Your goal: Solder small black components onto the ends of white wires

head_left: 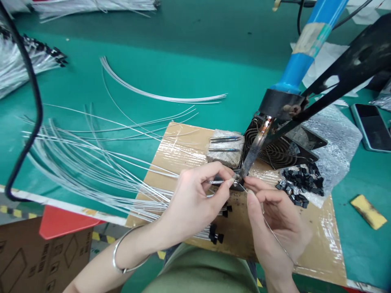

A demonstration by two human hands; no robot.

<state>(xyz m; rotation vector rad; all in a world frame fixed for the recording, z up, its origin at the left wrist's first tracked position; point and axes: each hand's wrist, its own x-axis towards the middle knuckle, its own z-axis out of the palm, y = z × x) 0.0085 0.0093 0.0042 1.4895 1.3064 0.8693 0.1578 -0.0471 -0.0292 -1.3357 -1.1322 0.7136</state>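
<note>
My left hand is closed in a pinch on the end of a thin white wire, just left of the soldering iron's tip. The soldering iron has a blue handle and is clamped in a black stand, its tip pointing down between my hands. My right hand pinches a strand of solder wire whose end reaches the tip; the strand trails down across the palm. My fingertips partly hide the joint itself. Below my left hand lie white wires with small black connectors on their ends.
A cardboard sheet lies under the work. Behind the tip are a block with metal bits and a black fan. Loose black connectors rest on bubble wrap. A yellow sponge and a phone lie at right.
</note>
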